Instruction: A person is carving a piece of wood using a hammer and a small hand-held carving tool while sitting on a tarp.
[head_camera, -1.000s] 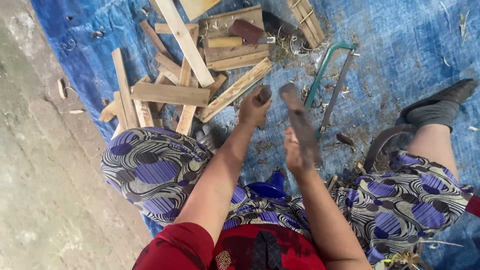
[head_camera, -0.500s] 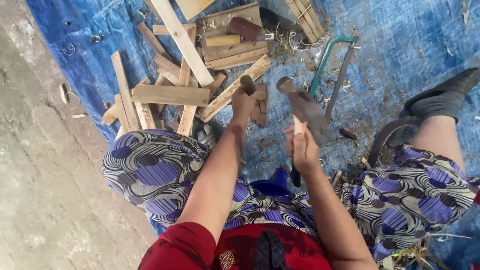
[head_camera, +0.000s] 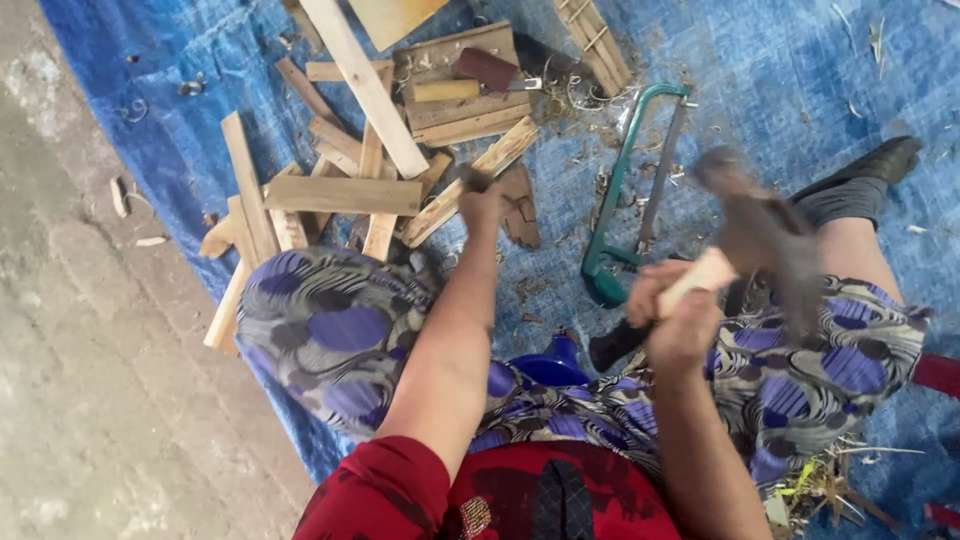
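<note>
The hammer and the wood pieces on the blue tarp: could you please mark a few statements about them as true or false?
1. The right hand grips a raised hammer. True.
2. The left hand rests on the green hacksaw. False: it holds a small wood piece on the blue tarp.
3. The hacksaw lies on the tarp between the two hands. True.
4. The wood scraps lie on the person's right. False: they are on the left.

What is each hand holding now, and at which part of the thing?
The right hand grips a hammer low on its pale wooden handle, with the blurred head raised. The left hand holds a small dark tool against a wood piece; the exact grip cannot be told.
</note>
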